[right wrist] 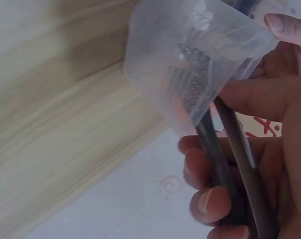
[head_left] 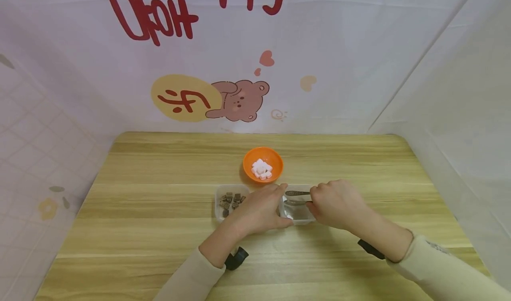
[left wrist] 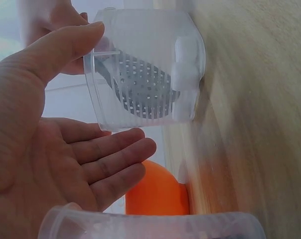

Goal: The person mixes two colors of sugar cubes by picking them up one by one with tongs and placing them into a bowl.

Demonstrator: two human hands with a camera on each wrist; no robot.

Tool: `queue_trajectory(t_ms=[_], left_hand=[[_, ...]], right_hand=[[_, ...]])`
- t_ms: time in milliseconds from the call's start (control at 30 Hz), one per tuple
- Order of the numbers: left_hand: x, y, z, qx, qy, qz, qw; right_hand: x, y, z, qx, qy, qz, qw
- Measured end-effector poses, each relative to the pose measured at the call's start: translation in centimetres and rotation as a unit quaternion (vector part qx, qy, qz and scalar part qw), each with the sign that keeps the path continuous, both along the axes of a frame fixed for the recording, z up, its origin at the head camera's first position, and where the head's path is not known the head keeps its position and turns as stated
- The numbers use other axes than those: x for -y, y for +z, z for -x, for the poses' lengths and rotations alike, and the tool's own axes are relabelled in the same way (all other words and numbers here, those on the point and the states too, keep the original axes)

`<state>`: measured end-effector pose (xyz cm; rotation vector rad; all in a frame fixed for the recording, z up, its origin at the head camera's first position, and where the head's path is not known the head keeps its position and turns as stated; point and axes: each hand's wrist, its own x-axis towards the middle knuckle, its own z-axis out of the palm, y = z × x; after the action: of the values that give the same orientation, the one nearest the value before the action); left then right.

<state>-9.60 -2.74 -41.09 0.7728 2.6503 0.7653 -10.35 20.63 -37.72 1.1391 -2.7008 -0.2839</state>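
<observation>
We find the silver-grey metal tongs (head_left: 297,193) right of centre in the head frame, their perforated ends inside a clear, square-sided plastic container (head_left: 304,221). The right hand (head_left: 337,203) grips them, its fingers curled round the handles; the 2 arms stand apart, and we cannot tell whether they pinch anything. The left hand (head_left: 259,207) comes from the container's left, thumb and forefinger spread apart at its rim, the other fingers straight. White cubes (left wrist: 185,74) rest inside. Just left in the head frame, partly hidden by the left hand, another translucent plastic container (head_left: 217,203) holds dark brown cubes (head_left: 226,199); above, near the centre, a round orange bowl (head_left: 277,162) holds pale pinkish-white cubes (head_left: 261,169). All stand on a light wood-grain table (head_left: 139,203). We judge that a cube could slip if the tongs squeeze it unevenly, and that the light container could slide or tip if the tongs push its wall while the left fingers bear only lightly. The left wrist view shows the white cubes through the clear wall, which we hardly make out from the head; the right wrist view shows the fingers' wrap, while only the head view shows the bowl's contents.
</observation>
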Motion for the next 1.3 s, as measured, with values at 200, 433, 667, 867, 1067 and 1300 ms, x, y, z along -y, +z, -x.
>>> queue_trajectory(t_ms=[200,433,667,867,1067,1300], left_hand=[[0.1,0.0,0.0,-0.002,0.0,-0.006,1.0],[0.1,0.1,0.0,-0.001,-0.002,-0.008,1.0],[0.1,0.2,-0.1,-0.002,0.0,-0.005,1.0],[0.0,0.2,-0.1,-0.006,0.0,0.0,1.0],[-0.1,0.2,-0.1,-0.008,0.002,0.004,1.0],[-0.1,0.0,0.0,-0.005,0.006,0.001,1.0]], right_hand=[[1.0,0.3,-0.2,0.007,-0.009,-0.009,1.0],[1.8,0.3,0.0,-0.015,0.013,-0.027,0.999],[1.8,0.4,0.0,-0.014,0.02,-0.051,0.998],[0.4,0.8,0.1,0.015,0.009,-0.028,0.999],[-2.0,1.8,0.8,0.08,-0.02,0.073,0.994],[-4.2,3.5,1.6,0.113,-0.031,0.162,0.98]])
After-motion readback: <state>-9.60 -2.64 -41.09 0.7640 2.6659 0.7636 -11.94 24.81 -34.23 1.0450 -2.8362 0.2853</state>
